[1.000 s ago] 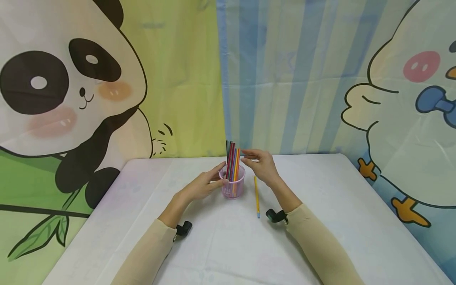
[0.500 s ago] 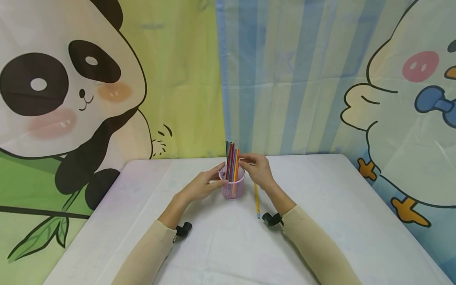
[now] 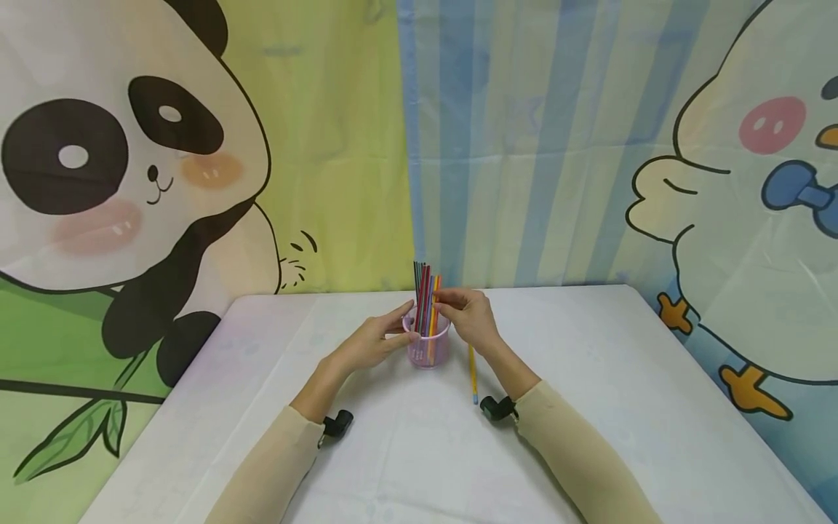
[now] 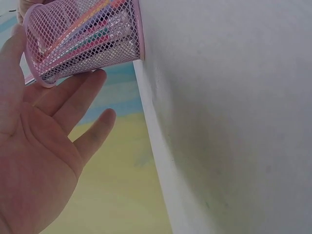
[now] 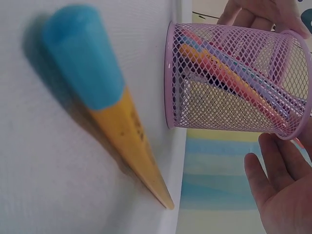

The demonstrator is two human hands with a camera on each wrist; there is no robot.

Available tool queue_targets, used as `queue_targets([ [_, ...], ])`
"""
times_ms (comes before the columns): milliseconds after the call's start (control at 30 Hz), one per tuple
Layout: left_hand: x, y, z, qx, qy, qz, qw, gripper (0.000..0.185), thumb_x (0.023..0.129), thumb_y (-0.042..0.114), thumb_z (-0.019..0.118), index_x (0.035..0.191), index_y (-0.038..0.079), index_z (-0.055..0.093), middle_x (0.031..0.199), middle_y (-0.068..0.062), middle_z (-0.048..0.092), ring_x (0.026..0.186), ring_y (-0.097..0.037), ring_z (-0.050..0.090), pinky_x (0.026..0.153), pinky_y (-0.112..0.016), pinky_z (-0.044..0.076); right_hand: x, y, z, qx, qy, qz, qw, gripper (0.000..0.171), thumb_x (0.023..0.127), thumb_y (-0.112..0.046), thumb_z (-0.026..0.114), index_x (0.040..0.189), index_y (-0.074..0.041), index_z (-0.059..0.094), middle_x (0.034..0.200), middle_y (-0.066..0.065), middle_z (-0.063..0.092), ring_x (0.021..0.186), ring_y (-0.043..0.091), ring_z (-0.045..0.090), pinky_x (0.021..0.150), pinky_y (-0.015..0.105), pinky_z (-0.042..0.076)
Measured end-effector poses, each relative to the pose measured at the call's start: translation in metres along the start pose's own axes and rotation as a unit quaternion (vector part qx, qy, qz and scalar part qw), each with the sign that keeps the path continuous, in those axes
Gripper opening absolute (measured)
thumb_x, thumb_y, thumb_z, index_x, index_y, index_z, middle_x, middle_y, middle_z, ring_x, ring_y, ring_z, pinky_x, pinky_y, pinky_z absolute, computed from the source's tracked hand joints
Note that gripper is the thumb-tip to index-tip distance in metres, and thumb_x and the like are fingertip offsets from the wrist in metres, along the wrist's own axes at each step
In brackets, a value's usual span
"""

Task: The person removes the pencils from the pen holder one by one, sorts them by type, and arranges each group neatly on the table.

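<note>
Pink mesh cup point(image 3: 428, 348) stands upright near the middle of the white tabletop point(image 3: 589, 437), toward the far edge. It holds a bundle of coloured pencils point(image 3: 426, 300), standing nearly vertical and leaning slightly together; red, orange, green and dark ones visible.

My left hand point(image 3: 374, 340) rests against the cup's left wall with fingers straight and relaxed, steadying it rather than clasping it; the left wrist view shows the fingertips point(image 4: 90, 80) just touching the mesh. My right hand point(image 3: 468, 314) is at the upper part of the bundle, fingers curled in around the orange pencil on the right side. It looks like a pinch, though the contact itself is too small to confirm.

One yellow pencil with a blue end point(image 3: 472, 372) lies flat on the tabletop just right of the cup, apart from it.

Judgement: nearly all pencils are in the cup; one is handled at the bundle and one lies outside.

Backdrop: cartoon panda point(image 3: 98, 167) on the left.
</note>
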State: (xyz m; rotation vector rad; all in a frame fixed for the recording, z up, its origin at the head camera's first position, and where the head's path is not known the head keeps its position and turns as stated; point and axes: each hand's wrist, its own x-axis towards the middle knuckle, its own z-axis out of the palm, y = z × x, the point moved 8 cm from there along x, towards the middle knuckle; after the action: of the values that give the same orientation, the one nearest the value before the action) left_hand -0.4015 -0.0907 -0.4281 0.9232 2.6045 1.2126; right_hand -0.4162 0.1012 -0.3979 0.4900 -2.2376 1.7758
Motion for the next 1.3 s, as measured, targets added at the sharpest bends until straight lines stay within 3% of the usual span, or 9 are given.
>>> queue_targets([
  [167,-0.001,0.001,0.001,0.0,0.001,0.002,1.0,0.079,0.102,0.051,0.062,0.167,0.025,0.025,0.152,-0.007,0.058,0.134,-0.021,0.062,0.117,-0.048,0.047,-0.002,0.0,0.0,-0.013,0.012,-0.013,1.0,0.021,0.094,-0.003,0.076,0.115,-0.002,0.078,0.11,0.017,0.079,0.097,0.027,0.077,0.08,0.023,0.062],
  [400,-0.003,0.001,0.001,0.002,-0.001,0.004,1.0,0.08,0.102,0.051,0.061,0.167,0.022,0.025,0.158,-0.01,0.052,0.134,-0.022,0.062,0.115,-0.048,0.048,-0.004,-0.002,-0.002,-0.034,0.026,-0.017,0.999,0.021,0.094,-0.002,0.075,0.114,-0.005,0.079,0.109,0.014,0.079,0.093,0.024,0.076,0.076,0.02,0.06],
  [733,-0.002,0.001,0.001,-0.001,0.005,0.003,1.0,0.08,0.101,0.053,0.062,0.167,0.024,0.026,0.148,-0.009,0.062,0.133,-0.021,0.063,0.116,-0.049,0.048,-0.002,-0.009,-0.008,-0.061,0.048,-0.032,0.996,0.019,0.093,-0.003,0.077,0.112,-0.004,0.08,0.099,0.014,0.08,0.082,0.016,0.073,0.068,0.017,0.057],
  [1000,0.0,0.0,0.001,-0.014,0.0,0.005,0.9999,0.079,0.101,0.052,0.063,0.166,0.026,0.026,0.156,-0.014,0.053,0.135,-0.023,0.062,0.115,-0.049,0.048,0.0,-0.016,-0.016,-0.069,0.073,-0.052,0.994,0.019,0.092,-0.001,0.078,0.11,-0.002,0.079,0.099,0.016,0.08,0.083,0.028,0.075,0.069,0.017,0.058],
  [1300,0.0,-0.001,0.0,-0.007,-0.003,0.002,1.0,0.08,0.102,0.052,0.062,0.167,0.025,0.025,0.157,-0.014,0.052,0.135,-0.022,0.061,0.116,-0.048,0.048,0.0,-0.024,-0.026,-0.057,0.099,-0.076,0.991,0.019,0.09,0.0,0.079,0.109,0.002,0.079,0.097,0.021,0.079,0.08,0.031,0.075,0.07,0.012,0.055],
])
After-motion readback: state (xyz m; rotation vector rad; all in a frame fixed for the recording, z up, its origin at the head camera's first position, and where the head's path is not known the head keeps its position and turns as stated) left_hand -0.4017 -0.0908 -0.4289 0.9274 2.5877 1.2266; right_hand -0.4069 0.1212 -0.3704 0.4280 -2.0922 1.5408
